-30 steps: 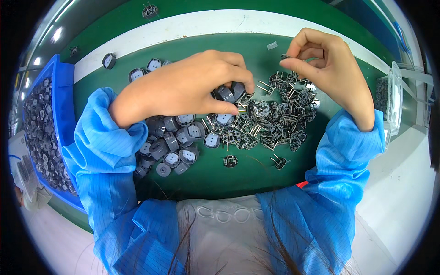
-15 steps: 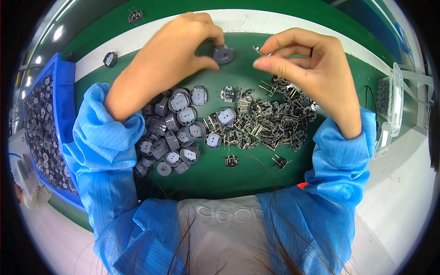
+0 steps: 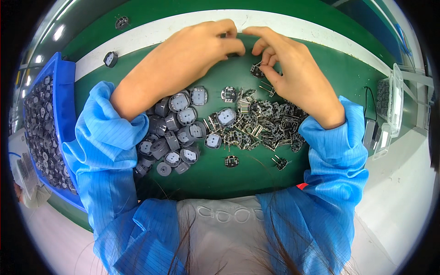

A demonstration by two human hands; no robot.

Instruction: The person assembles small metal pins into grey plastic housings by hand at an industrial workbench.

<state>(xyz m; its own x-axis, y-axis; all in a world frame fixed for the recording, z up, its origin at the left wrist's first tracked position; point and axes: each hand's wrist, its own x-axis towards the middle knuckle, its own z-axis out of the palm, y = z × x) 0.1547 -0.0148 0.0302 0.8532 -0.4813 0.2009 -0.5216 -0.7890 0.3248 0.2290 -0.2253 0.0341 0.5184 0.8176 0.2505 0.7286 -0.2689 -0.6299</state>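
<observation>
Green bench (image 3: 206, 178), white strip (image 3: 275, 20) across it, some pale surface (image 3: 403, 192) off right. Blue bin (image 3: 67, 110) on the left is packed with grey caps (image 3: 46, 114); clear box (image 3: 397, 98) on the right has dark bits inside. Right hand (image 3: 293, 59) has a circuit board (image 3: 256, 70) pinched, just past the board pile (image 3: 268, 119). Left hand (image 3: 199, 50) is curled, can't tell what's in it.

This looks like an electronics assembly workshop: on the near side of the fingers (image 3: 233, 46), loose circuit boards (image 3: 275, 114) and round grey housings (image 3: 172, 121) lie heaped on a green table (image 3: 215, 178). Left of the fingers stands a blue bin (image 3: 65, 91) full of similar housings; to their right, a clear plastic box (image 3: 397, 101).
</observation>
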